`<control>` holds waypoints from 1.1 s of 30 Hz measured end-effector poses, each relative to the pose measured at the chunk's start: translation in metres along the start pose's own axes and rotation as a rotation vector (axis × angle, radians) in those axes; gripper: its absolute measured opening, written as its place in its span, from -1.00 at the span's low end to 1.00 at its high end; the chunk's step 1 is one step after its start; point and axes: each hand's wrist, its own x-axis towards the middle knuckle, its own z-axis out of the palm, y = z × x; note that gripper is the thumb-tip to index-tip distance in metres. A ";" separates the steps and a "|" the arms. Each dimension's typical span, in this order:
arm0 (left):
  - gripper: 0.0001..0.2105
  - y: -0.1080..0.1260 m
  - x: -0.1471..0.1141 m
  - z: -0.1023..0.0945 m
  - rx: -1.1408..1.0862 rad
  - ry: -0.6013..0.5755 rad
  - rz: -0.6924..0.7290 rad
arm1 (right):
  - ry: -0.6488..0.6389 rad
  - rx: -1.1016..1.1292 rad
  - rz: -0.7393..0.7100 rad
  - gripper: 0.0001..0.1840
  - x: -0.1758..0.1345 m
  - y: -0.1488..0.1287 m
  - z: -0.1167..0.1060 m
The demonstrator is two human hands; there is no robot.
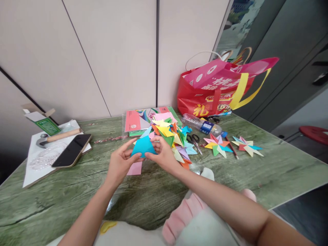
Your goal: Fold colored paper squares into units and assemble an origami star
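A sheet of blue paper [143, 146] is held up above the table between my two hands. My left hand [123, 158] pinches its left side, thumb along the lower edge. On the other side my right hand [162, 153] grips the paper's right edge between thumb and fingers. Whether the sheet has a fold in it I cannot make out. Below the hands a pink paper piece [135, 168] lies on the table. Just beyond my right hand is a heap of folded colored paper pieces [166, 131], with black-handled scissors [194, 139] beside it.
Two paper stars [217, 145] lie to the right, with a pencil [233, 150] between them. Behind are a plastic bottle [205, 125], a red bag [202, 92] and paper packs [132, 121]. At left are a phone [72, 150], a hammer [61, 136] and a small green box [46, 126].
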 end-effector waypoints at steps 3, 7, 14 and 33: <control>-0.33 -0.003 0.001 0.000 0.000 0.010 -0.036 | -0.050 0.017 0.004 -0.50 -0.001 0.002 0.000; -0.38 -0.006 0.001 0.000 -0.033 0.014 -0.068 | -0.056 -0.012 -0.017 -0.57 -0.001 0.004 0.001; -0.38 -0.007 0.002 -0.001 -0.033 0.029 -0.073 | -0.085 -0.134 -0.079 -0.50 -0.001 0.001 0.001; -0.45 -0.002 0.002 -0.005 -0.035 -0.008 -0.118 | -0.076 -0.063 0.063 -0.58 0.008 0.005 -0.005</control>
